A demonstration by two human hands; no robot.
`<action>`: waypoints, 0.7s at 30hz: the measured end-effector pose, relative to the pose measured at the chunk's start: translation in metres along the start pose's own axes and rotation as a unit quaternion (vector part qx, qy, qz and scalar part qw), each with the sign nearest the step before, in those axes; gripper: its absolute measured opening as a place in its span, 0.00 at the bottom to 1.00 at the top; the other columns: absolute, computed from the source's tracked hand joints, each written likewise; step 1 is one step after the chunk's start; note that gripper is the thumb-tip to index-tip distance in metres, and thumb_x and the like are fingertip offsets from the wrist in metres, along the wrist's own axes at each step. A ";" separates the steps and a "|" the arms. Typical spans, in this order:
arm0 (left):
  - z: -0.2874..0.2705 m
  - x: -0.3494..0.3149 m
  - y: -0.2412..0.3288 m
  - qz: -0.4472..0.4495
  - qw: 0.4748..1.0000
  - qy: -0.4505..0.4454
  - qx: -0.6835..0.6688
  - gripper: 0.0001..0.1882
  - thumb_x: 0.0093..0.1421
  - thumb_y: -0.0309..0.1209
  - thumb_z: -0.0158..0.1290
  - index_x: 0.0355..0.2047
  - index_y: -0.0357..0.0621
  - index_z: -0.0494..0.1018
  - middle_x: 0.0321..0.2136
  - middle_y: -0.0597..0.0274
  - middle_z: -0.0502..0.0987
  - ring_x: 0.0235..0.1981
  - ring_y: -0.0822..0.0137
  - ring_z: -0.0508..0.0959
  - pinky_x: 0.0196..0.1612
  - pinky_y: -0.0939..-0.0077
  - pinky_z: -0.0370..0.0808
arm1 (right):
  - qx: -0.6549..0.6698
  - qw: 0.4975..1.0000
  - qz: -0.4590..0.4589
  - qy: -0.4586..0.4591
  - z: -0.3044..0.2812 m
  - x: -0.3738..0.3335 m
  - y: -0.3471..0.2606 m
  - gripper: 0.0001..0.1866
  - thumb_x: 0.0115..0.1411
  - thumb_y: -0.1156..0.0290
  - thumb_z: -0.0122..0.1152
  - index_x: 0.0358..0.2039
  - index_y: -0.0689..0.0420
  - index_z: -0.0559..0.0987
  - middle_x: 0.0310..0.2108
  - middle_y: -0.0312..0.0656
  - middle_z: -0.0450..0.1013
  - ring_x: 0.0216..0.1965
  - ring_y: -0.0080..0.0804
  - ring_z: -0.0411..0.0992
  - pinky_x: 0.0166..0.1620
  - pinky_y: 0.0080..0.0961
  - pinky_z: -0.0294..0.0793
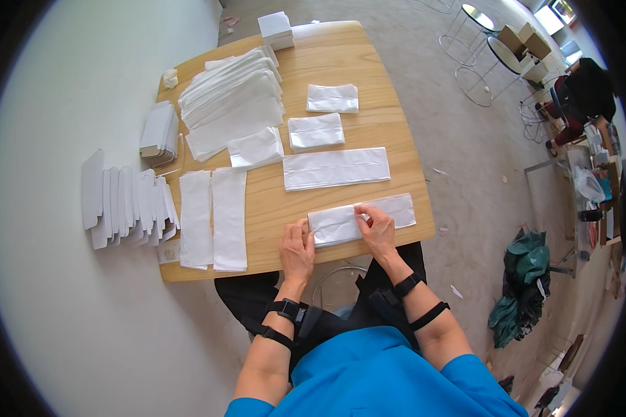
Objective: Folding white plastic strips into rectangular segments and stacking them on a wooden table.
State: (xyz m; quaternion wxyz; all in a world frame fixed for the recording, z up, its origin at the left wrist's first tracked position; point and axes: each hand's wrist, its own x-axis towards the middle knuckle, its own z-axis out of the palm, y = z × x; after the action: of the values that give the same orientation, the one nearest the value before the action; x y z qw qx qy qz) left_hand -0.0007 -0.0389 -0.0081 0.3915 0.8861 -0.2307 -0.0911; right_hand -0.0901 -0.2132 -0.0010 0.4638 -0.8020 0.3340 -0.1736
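Observation:
In front of me at the table's near edge lies a long white folded sheet [334, 226], thin and slightly creased; whether it is paper or film I cannot tell. Its left part is doubled over, and a single flatter part runs out to the right. My left hand [298, 250] is at its left end, fingers bent together on the edge. With thumb and fingertips pinched, my right hand [378, 231] holds the edge of the folded-over part. Just beyond lies another long white strip [337, 169], with two shorter folded bundles [316, 131] [332, 99] further off.
The wooden table [334, 52] also bears a fanned pile of white sheets [233, 97], two upright strips [229, 219], white boxes [276, 31] and flat white cartons [160, 132]. More cartons [125, 201] stand by the left wall. Stools [504, 55] and a seated person [584, 97] are at right.

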 end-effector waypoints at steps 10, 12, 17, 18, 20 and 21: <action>-0.003 -0.002 0.000 0.068 0.994 -0.030 0.085 0.20 0.57 0.27 0.52 0.51 0.50 0.70 0.36 0.59 0.70 0.37 0.56 0.73 0.40 0.63 0.71 | 0.041 0.997 -0.049 -0.035 0.009 0.001 0.001 0.11 0.53 0.82 0.54 0.37 0.60 0.80 0.35 0.47 0.78 0.33 0.39 0.77 0.37 0.28 0.75; -0.003 -0.001 0.000 0.066 0.995 -0.018 0.075 0.19 0.57 0.27 0.52 0.51 0.50 0.70 0.36 0.59 0.70 0.36 0.56 0.73 0.40 0.63 0.71 | 0.032 0.995 -0.093 -0.034 0.011 0.002 0.003 0.13 0.54 0.83 0.53 0.38 0.58 0.80 0.35 0.44 0.78 0.32 0.32 0.76 0.37 0.24 0.73; -0.003 0.000 0.005 0.069 0.994 -0.031 0.076 0.20 0.57 0.28 0.52 0.51 0.48 0.70 0.35 0.59 0.71 0.35 0.56 0.74 0.39 0.63 0.71 | 0.020 0.993 -0.109 -0.045 0.010 0.000 0.001 0.13 0.55 0.84 0.52 0.38 0.58 0.80 0.37 0.44 0.78 0.33 0.34 0.75 0.38 0.25 0.73; -0.003 0.002 0.004 0.092 0.987 -0.051 0.117 0.20 0.57 0.29 0.52 0.52 0.47 0.69 0.34 0.59 0.71 0.35 0.57 0.74 0.39 0.63 0.71 | 0.012 0.992 -0.116 -0.055 0.009 0.001 -0.002 0.13 0.55 0.84 0.52 0.38 0.58 0.80 0.38 0.44 0.78 0.34 0.34 0.75 0.38 0.25 0.73; -0.004 0.003 0.001 0.115 0.978 -0.070 0.159 0.21 0.57 0.29 0.52 0.53 0.46 0.69 0.34 0.59 0.71 0.35 0.57 0.75 0.38 0.63 0.71 | 0.013 0.992 -0.112 -0.056 0.008 0.001 -0.009 0.12 0.55 0.83 0.52 0.37 0.58 0.80 0.37 0.43 0.78 0.35 0.37 0.74 0.39 0.28 0.73; -0.003 0.002 0.000 0.125 0.976 -0.051 0.169 0.22 0.57 0.30 0.52 0.53 0.45 0.69 0.34 0.58 0.71 0.35 0.57 0.75 0.37 0.63 0.71 | 0.013 0.993 -0.107 -0.056 0.007 0.000 -0.012 0.11 0.55 0.83 0.53 0.36 0.58 0.80 0.36 0.42 0.78 0.37 0.41 0.74 0.39 0.30 0.74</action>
State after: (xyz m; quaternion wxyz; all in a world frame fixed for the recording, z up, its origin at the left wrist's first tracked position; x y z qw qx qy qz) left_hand 0.0026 -0.0378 -0.0059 0.2320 0.8979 -0.3713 -0.0461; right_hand -0.0815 -0.2043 0.0052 0.4710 -0.8354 0.2177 -0.1812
